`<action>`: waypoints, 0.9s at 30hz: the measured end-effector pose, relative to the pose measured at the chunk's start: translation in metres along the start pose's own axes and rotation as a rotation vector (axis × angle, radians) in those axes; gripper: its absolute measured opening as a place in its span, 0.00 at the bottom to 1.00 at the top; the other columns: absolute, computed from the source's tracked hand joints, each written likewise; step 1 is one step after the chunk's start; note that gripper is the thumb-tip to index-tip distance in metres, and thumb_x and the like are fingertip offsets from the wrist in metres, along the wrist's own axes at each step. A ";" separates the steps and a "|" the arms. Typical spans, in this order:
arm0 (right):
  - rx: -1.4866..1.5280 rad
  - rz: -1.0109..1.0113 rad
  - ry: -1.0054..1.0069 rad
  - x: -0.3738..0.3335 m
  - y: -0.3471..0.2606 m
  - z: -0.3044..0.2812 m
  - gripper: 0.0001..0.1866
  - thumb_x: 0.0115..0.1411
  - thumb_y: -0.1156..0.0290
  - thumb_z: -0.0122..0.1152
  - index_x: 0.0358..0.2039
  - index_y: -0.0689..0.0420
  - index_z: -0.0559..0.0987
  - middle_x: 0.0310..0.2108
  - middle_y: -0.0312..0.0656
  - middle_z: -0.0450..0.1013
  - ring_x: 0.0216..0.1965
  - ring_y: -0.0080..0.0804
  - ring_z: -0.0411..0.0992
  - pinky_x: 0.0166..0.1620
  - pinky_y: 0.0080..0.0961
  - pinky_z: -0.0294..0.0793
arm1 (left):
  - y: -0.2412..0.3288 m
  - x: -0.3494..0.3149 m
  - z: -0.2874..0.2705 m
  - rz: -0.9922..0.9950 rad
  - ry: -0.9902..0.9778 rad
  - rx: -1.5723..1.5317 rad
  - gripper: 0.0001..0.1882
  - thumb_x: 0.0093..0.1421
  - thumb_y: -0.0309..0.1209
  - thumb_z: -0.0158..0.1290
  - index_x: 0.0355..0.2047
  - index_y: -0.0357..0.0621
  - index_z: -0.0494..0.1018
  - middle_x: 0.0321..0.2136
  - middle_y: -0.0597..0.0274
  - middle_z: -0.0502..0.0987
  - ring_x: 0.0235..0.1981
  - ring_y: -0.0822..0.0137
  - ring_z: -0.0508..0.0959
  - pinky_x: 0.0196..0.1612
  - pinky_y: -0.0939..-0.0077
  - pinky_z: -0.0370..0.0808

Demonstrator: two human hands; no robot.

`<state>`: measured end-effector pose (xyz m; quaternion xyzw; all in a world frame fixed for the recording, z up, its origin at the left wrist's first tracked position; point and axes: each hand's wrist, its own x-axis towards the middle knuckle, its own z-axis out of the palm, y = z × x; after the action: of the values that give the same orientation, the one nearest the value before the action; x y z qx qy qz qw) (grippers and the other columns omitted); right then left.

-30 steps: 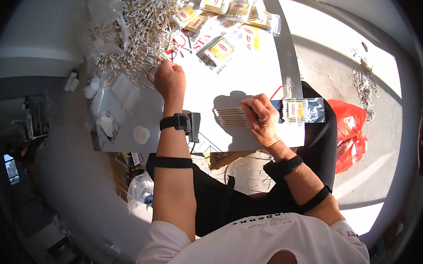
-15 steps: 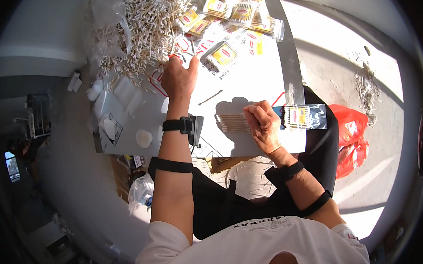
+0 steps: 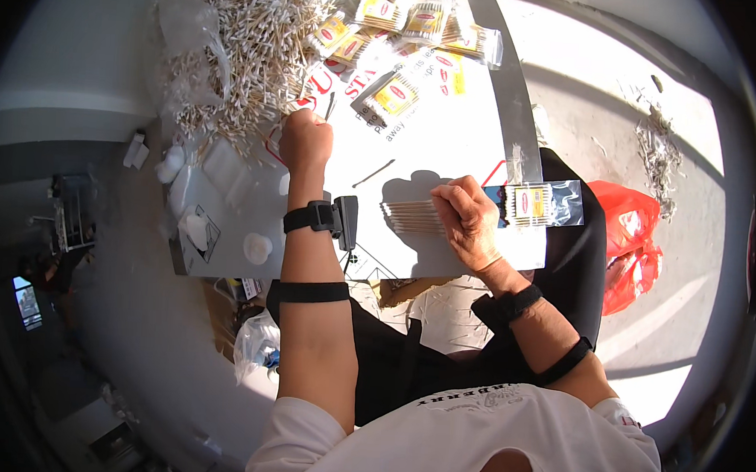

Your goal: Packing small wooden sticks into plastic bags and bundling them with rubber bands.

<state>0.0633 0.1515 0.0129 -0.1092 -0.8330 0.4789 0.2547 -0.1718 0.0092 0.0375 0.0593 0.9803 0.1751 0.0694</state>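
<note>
Tabletop: a flat white-and-grey table with red and black print (image 3: 461,125); it carries the swabs and lies under the 2 hands.
Swab heap: a large, tangled mound of white-tipped cotton swabs (image 3: 251,50), piled at the far left; no clear change in it over the last 1.0 s.
Packet cluster: clear plastic packets of swabs with yellow labels (image 3: 428,21), beyond the hands and to the right of the heap.
Left hand: the bare left hand (image 3: 307,140) is drawn in at the heap's near edge. 0.5 s ago its thumb stood apart from the fingers; now they look gathered together. The fingertips are hidden, so I cannot tell whether they pinch a swab. I judge that the activity is at the heap just now.
Right hand: the bare right hand (image 3: 468,224) has curled fingers over the row's right end and has barely shifted; whether it pinches the sticks or only rests on them, I cannot tell.
Swab row: a neat, parallel row of white cotton swabs (image 3: 409,217) juts left from under the right hand, well apart from the left; it looks no fuller than 0.5 s ago.
Near packet: 1 clear, yellow-labelled swab packet (image 3: 530,203), just right of the right hand at the table edge.
Stray stick: 1 thin, dark-looking stick (image 3: 373,173) between the hands, absent 1.0 s ago.
</note>
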 end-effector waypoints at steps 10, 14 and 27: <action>0.028 0.005 0.013 0.000 0.000 0.002 0.06 0.56 0.81 0.62 0.34 0.57 0.78 0.29 0.40 0.70 0.30 0.36 0.74 0.33 0.26 0.74 | -0.023 -0.035 0.017 0.364 -0.039 -0.196 0.04 0.48 0.21 0.56 0.26 0.38 0.77 0.18 0.56 0.79 0.21 0.68 0.78 0.27 0.74 0.71; 0.028 0.021 0.011 -0.002 0.004 0.002 0.06 0.55 0.82 0.62 0.33 0.58 0.78 0.29 0.40 0.70 0.30 0.36 0.74 0.33 0.26 0.74 | -0.019 -0.023 0.013 0.249 -0.163 -0.279 0.03 0.50 0.24 0.53 0.23 0.39 0.76 0.25 0.49 0.79 0.30 0.49 0.79 0.33 0.58 0.75; 0.094 0.056 0.070 0.000 0.001 -0.001 0.07 0.59 0.82 0.57 0.39 0.60 0.77 0.34 0.45 0.71 0.35 0.41 0.75 0.38 0.28 0.75 | 0.016 -0.092 0.028 0.472 -0.006 -0.143 0.06 0.50 0.21 0.57 0.28 0.43 0.73 0.32 0.55 0.73 0.40 0.50 0.73 0.45 0.58 0.71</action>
<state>0.0638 0.1529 0.0126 -0.1370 -0.7967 0.5203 0.2753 -0.0752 0.0205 0.0273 0.2822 0.9242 0.2552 0.0333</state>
